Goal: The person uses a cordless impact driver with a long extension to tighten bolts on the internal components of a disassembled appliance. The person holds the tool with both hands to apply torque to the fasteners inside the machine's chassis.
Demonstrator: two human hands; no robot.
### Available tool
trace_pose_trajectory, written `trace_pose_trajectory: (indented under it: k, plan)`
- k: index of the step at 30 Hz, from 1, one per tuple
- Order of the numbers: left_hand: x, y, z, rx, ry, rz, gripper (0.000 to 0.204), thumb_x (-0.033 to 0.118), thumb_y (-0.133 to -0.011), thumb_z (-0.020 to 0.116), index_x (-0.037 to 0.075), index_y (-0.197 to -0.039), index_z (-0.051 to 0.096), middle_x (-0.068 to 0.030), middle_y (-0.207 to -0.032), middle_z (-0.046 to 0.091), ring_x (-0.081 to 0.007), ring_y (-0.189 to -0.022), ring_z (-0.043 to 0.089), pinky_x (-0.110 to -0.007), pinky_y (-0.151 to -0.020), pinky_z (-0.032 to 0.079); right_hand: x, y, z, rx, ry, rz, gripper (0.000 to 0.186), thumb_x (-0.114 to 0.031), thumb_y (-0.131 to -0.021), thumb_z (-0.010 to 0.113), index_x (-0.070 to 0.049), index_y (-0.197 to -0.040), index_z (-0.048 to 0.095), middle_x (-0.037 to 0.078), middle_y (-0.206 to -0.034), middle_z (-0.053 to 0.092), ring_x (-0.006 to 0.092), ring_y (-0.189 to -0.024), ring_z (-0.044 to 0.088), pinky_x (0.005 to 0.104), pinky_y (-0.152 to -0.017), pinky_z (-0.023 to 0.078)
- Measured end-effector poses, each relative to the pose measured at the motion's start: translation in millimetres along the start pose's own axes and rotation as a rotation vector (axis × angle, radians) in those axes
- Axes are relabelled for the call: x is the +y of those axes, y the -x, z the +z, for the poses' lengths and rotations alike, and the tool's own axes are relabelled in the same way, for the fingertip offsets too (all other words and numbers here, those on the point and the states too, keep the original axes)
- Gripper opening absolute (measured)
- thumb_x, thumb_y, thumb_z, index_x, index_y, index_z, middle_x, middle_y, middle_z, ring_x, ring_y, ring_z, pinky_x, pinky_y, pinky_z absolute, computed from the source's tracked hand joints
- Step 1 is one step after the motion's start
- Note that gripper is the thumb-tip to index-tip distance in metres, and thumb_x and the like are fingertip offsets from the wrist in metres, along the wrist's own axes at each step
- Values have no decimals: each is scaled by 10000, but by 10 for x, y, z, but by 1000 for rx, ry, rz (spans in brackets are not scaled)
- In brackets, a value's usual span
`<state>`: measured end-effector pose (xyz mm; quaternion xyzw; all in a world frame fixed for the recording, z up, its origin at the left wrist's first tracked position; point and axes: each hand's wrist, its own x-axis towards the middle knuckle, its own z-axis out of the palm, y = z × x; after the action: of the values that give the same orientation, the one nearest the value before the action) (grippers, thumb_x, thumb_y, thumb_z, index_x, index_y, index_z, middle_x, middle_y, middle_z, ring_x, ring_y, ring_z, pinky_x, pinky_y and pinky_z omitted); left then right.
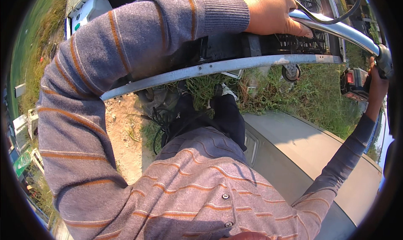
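Note:
At the upper right, my left hand (pixel 270 13) is closed round a shiny metal tube (pixel 348 32), its thumb lying along it. The tube slants down to a dark fitting (pixel 383 61) at the right rim. Beside that fitting my right hand (pixel 378 82) is wrapped round the dark handle of what looks like a cordless power tool, with a red and black battery pack (pixel 356 84). The tool's working end is not visible. A black hose or cable (pixel 350 14) curves past the tube, above my left hand's thumb.
A curved metal rail (pixel 226 64) edges a dark frame with a black grille (pixel 304 43). A caster wheel (pixel 291 73) sits below it. A tan metal box (pixel 310 152) stands at my right. Grass (pixel 310 97), sandy ground (pixel 121 131) and tangled black straps (pixel 161 120) surround my legs.

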<state>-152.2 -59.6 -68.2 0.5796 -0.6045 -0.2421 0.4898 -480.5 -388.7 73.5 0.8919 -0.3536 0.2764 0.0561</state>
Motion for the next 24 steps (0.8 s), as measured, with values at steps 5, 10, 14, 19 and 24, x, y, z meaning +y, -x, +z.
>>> trace_pose_trajectory:
  k: [5, 10, 14, 19, 24]
  plan:
    - [-178, -120, 151, -5, -187, -61, 544, 508, -898, 789, 40, -1174, 767, -122, -892, 748, -220, -810, 718, -350, -776, 586, 3, 10, 35, -12, -88, 29, 247, -232, -911, 801, -26, -1041, 762, -23, -786, 654, 65, -705, 564, 254, -669, 450]
    - [-210, -114, 113, 2, -174, -61, 561, 540, -873, 799, -8, -992, 766, -155, -803, 717, -258, -730, 703, -399, -713, 570, 63, 9, 68, -28, -199, 58, 185, -190, -918, 804, -27, -989, 752, -24, -771, 653, 57, -691, 565, 235, -637, 427]
    - [-153, -87, 78, -13, -209, -63, 570, 543, -873, 796, -20, -936, 738, -171, -790, 705, -302, -737, 709, -424, -717, 569, 114, 14, 53, -20, -181, 36, 196, -163, -917, 795, -12, -1032, 748, 1, -820, 691, 78, -731, 621, 245, -680, 473]
    - [-120, -88, 92, -33, -185, -89, 563, 537, -870, 795, -20, -928, 732, -180, -801, 709, -319, -747, 712, -435, -729, 571, 232, 46, -3, -26, -256, 94, 244, -132, -909, 779, 15, -1100, 743, 44, -913, 745, 114, -831, 683, 276, -788, 529]
    - [-117, -91, 71, -57, -144, -80, 510, 498, -881, 785, -6, -947, 748, -169, -809, 723, -329, -779, 727, -445, -743, 578, 400, 3, -29, -28, -154, 136, 246, -125, -906, 772, 26, -1097, 738, 66, -915, 739, 133, -844, 690, 281, -795, 541]
